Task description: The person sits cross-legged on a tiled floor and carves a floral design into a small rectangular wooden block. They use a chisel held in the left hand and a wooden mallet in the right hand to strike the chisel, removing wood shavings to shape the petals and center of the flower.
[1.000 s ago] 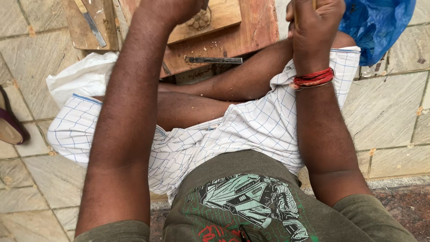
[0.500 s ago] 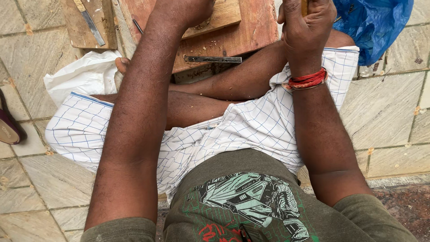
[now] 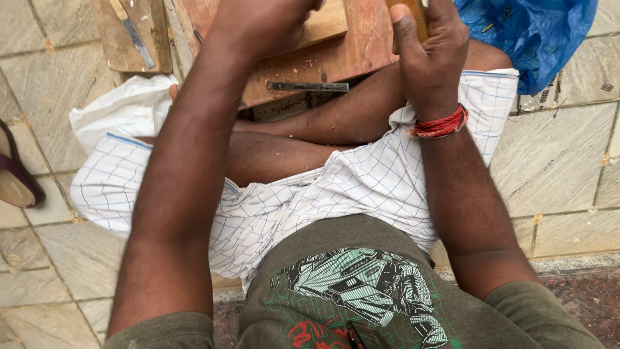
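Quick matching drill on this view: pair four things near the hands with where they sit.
Things:
1. metal chisel
2. blue plastic sheet
3. sandal
4. red thread band

Places:
A. at the left edge of the paved floor
B. around the right wrist
C. lying on the front edge of the wooden board
D. top right corner, behind the right hand

Pairs: 1-C, 2-D, 3-A, 4-B

Bare tiles (image 3: pixel 568 161) right; sandal (image 3: pixel 16 171) left, blue bag (image 3: pixel 529 32) crowds upper right.
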